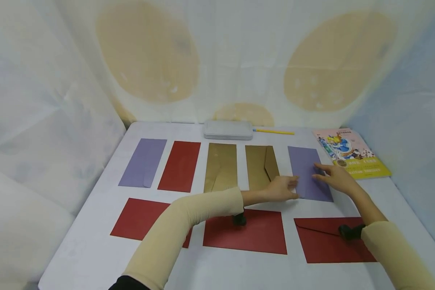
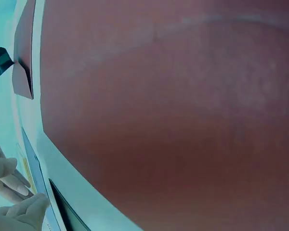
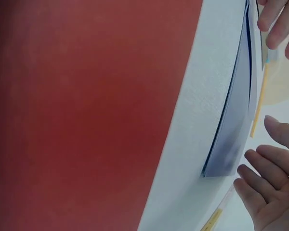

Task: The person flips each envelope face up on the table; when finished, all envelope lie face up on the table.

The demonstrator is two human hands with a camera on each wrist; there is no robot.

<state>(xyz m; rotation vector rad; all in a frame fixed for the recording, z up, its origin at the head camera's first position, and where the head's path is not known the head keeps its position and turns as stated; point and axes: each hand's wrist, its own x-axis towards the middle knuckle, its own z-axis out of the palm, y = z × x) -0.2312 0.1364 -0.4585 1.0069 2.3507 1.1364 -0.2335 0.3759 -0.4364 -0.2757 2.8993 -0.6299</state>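
Observation:
A purple envelope lies at the right end of the back row, between my two hands. At its left edge is my left hand, fingers and thumb spread apart, with the wrist across the lower part of a gold envelope. Over the purple envelope's right edge is my right hand. In the right wrist view, the right hand has its fingers extended and holds nothing. Whether any fingertip touches the paper is hard to tell. Below the right forearm lies a red envelope with its flap line showing.
Another gold envelope, a red one and a second purple one continue the back row leftward. Red envelopes lie in front, partly under the left arm. Behind are a grey case, yellow pencil and picture book.

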